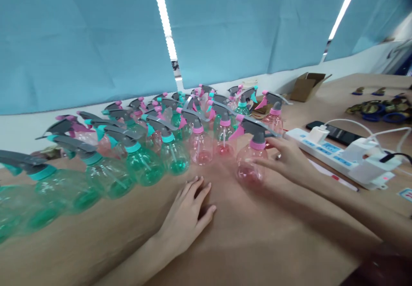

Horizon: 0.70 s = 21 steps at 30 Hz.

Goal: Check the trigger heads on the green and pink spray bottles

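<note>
My right hand [283,157] is at a pink spray bottle [249,168] with a grey and pink trigger head. Its thumb lies along the bottle's front and the other fingers curl round the right side near the collar. The bottle stands upright on the table [225,243]. Palm down, my left hand [188,211] rests on the tabletop with fingers spread, holding nothing. Beyond it stand another pink spray bottle [201,148] and a green spray bottle [175,157]. Green ones, such as this spray bottle [144,165], run in a row toward the left.
Several more spray bottles crowd the back, against a wall with a blue cloth [112,37]. To the right lie a white power strip [334,153] with chargers and cables, a black phone [337,133] and a pen [334,176]. Farther off is an open cardboard box [305,87].
</note>
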Each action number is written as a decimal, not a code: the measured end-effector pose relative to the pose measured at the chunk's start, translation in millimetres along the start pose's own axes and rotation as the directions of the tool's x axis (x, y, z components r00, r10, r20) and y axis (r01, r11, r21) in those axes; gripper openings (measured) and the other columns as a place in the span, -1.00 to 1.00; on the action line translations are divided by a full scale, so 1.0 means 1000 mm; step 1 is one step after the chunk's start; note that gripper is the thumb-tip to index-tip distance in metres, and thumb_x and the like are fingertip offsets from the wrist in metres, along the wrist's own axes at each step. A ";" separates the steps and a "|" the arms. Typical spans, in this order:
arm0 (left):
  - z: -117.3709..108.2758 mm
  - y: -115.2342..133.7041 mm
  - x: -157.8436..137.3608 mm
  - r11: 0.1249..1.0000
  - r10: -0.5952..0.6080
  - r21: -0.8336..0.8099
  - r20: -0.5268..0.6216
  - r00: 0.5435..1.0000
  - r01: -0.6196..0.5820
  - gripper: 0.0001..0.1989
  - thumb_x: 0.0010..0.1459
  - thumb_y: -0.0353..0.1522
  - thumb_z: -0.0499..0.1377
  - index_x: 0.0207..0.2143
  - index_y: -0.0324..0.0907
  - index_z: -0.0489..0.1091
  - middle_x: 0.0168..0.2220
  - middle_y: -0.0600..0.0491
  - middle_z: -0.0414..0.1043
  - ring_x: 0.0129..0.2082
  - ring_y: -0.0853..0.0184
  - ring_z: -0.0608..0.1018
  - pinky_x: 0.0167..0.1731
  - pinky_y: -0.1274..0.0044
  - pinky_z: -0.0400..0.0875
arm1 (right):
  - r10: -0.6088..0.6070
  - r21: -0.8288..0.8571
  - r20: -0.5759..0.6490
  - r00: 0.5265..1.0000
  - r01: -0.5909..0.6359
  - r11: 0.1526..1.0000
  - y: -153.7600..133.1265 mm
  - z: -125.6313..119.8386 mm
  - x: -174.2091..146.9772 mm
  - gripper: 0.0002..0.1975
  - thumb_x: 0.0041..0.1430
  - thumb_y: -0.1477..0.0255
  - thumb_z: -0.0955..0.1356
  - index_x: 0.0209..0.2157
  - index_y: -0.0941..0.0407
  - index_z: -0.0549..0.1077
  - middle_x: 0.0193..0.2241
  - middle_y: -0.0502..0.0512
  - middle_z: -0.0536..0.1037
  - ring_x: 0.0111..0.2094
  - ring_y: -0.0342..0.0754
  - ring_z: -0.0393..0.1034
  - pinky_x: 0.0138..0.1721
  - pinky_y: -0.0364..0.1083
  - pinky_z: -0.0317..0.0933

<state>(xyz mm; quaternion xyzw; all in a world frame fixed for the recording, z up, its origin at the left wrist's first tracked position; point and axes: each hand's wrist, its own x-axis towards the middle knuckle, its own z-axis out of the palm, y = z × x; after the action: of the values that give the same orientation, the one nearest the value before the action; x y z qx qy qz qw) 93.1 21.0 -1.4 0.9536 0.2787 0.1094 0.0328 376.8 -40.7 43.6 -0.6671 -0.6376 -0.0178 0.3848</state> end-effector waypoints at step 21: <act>0.028 0.054 0.105 0.972 0.197 -0.130 -0.001 0.980 -0.195 -0.62 0.22 -0.34 0.12 0.08 -0.28 0.29 0.13 -0.19 0.26 0.16 0.09 0.27 0.08 0.22 0.22 | 0.091 -0.133 0.005 0.996 -0.090 0.987 0.049 0.010 0.088 -0.46 0.03 0.05 0.35 -0.16 0.23 0.40 -0.36 0.23 0.55 -0.29 0.14 0.44 -0.32 0.00 0.22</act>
<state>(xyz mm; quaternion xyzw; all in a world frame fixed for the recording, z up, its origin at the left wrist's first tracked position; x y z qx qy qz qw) 214.3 32.0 -2.0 0.9729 0.1753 0.1242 0.0855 431.0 44.0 57.6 -0.7197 -0.6062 -0.0390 0.3362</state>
